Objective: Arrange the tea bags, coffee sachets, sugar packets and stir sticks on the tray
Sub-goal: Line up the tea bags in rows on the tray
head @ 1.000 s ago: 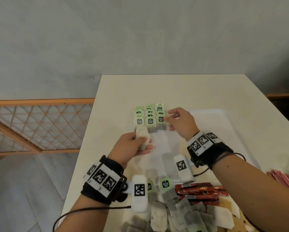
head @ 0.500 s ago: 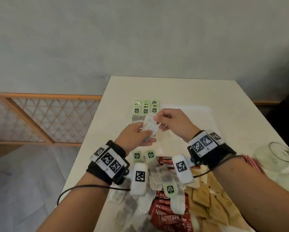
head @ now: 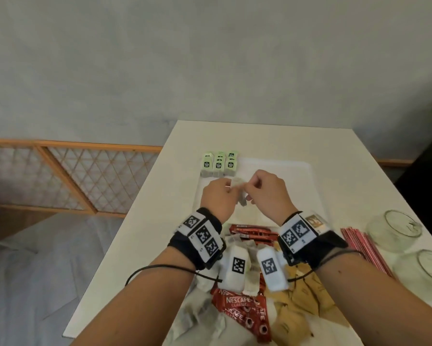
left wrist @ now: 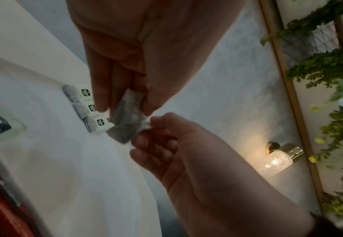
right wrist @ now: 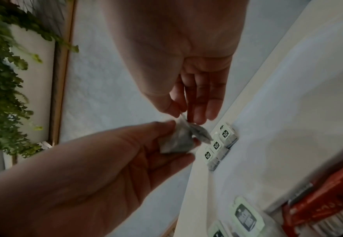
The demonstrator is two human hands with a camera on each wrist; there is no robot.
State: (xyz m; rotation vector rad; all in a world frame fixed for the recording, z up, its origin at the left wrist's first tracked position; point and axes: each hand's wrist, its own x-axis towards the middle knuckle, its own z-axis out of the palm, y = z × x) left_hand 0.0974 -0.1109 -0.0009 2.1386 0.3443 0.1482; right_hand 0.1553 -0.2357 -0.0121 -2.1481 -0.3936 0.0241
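Head view: both hands meet above the white tray (head: 307,186), lifted off it; a single tea bag (head: 238,184) is shared between them.
Left hand (head: 218,199): thumb and fingers curled round the bag's pouch, which lies across the fingers. Reads as the steadying hand.
Right hand (head: 266,193): thumb and forefinger pinched on a corner or the tag end of the same bag, other fingers loosely extended. Cannot tell whether a string is in the pinch.
Why held so: my guess is that the bag is being straightened or its tag folded flat before it goes down, so it matches those already laid.
Laid rows (head: 218,164): green-tagged tea bags in three neat columns at the tray's far left corner, tags up, touching one another. Start of the tea section; the held bag is just near-side of them.
Loose pile (head: 235,305): unsorted tea bags, red coffee sachets (head: 245,304) and brown sugar packets (head: 300,303) heaped near the person, under the wrists.
Stir sticks (head: 365,248): red bundle on the table to the right, off the tray, beside two glass jars (head: 397,227).
Progress: early; only tea bags arranged.
Risk: thin paper could tear if pulled hard.
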